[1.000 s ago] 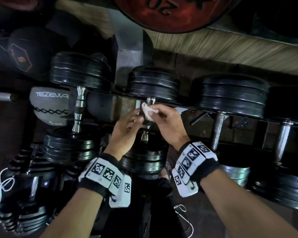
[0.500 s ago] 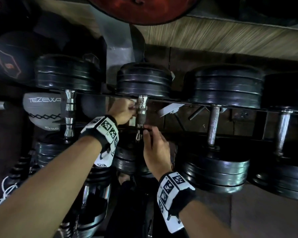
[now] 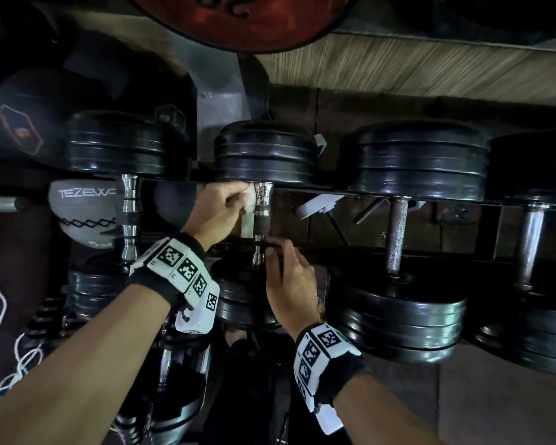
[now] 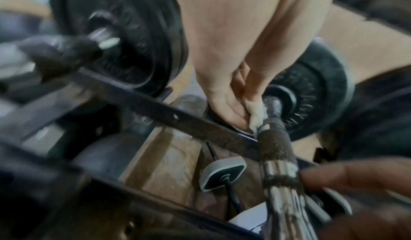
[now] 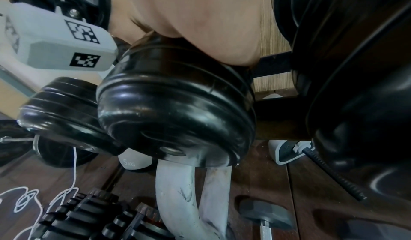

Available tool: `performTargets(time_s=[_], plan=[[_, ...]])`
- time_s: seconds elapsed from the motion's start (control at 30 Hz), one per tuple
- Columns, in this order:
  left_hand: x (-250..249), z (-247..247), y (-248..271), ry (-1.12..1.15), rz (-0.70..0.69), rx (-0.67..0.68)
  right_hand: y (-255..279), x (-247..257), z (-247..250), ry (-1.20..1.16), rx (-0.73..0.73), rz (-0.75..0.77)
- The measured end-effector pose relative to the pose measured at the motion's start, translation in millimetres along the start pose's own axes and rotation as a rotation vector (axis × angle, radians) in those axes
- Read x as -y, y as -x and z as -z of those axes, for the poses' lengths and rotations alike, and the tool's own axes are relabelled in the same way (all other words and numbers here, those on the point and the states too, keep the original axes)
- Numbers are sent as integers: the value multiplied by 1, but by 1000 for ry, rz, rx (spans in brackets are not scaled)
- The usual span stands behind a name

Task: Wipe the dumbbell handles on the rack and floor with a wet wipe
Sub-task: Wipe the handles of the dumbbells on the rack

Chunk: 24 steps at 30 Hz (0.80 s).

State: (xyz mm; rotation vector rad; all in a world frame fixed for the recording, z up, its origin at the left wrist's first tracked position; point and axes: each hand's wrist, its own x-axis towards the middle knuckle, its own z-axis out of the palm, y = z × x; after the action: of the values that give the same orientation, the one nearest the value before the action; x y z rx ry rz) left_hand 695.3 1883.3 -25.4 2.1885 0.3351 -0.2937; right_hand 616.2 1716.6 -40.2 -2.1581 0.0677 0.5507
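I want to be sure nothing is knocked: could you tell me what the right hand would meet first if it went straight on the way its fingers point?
Probably the handle: the right hand's fingertips already seem to touch its lower end.

left hand [image 3: 220, 205] curled in a grip, right hand [image 3: 291, 285] fingertips extended

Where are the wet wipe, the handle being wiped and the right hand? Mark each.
wet wipe [image 3: 248, 200], head view, white wad beside the handle.
handle [image 3: 261, 220], head view, dark middle section.
right hand [image 3: 291, 284], head view, back of the hand.
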Motion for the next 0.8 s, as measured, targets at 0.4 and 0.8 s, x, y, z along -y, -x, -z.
performTargets(time_s=[0.4, 0.8], plan=[[-20, 4, 52, 229, 27, 110, -26, 24, 51, -452, 224, -51], [73, 54, 103, -441, 98, -430, -72, 8, 43, -414, 27, -292]])
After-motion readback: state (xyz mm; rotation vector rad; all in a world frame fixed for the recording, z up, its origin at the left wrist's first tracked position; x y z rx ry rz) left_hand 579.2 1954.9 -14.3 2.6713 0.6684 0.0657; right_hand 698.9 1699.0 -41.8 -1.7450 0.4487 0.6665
